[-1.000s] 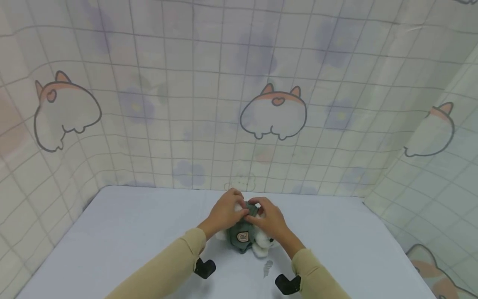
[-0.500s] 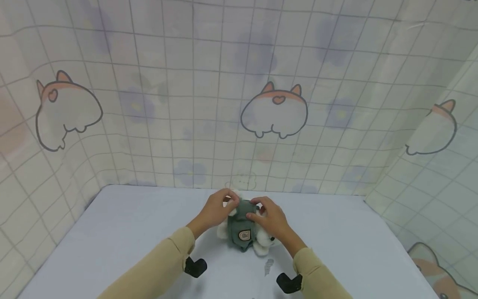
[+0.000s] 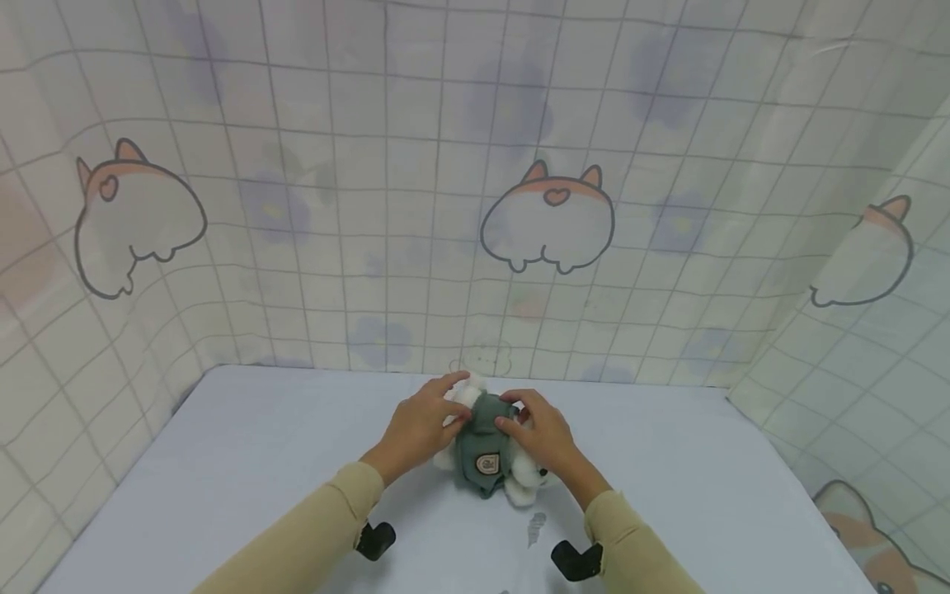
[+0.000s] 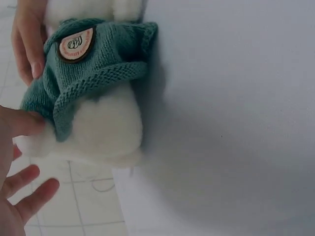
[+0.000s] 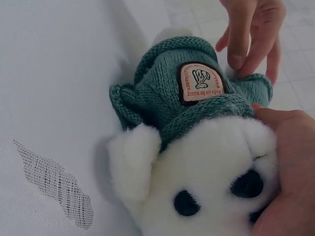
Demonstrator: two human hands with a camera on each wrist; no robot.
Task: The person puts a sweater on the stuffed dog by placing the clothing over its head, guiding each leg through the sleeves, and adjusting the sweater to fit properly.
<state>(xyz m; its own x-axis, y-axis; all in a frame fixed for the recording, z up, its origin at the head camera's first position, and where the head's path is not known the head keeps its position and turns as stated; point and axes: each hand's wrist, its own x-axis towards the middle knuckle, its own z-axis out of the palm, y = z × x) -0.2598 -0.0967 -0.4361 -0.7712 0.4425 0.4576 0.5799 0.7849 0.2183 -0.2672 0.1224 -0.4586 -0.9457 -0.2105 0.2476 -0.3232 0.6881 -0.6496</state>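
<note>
A white plush dog (image 5: 206, 172) in a green knitted sweater (image 3: 475, 445) with a round-topped patch lies on the white table. Its head points toward the right hand, black eyes showing in the right wrist view. My right hand (image 3: 547, 433) holds it at the head and collar, thumb along the sweater's neck edge. At the other end, my left hand (image 3: 423, 421) touches the sweater near its hem with the thumb. Its other fingers are spread and fairly straight, past the white rear (image 4: 108, 128) of the plush in the left wrist view.
The white table (image 3: 282, 454) meets a wall hung with grid-patterned cloth (image 3: 416, 206). A grey patch (image 5: 54, 184) marks the tabletop near the plush's head. Black wrist mounts (image 3: 374, 540) stick out under both sleeves.
My left hand has drawn away to the left from the right hand, along the sweater toward the plush's rear, and its fingers have spread. The right hand stays at the head end.
</note>
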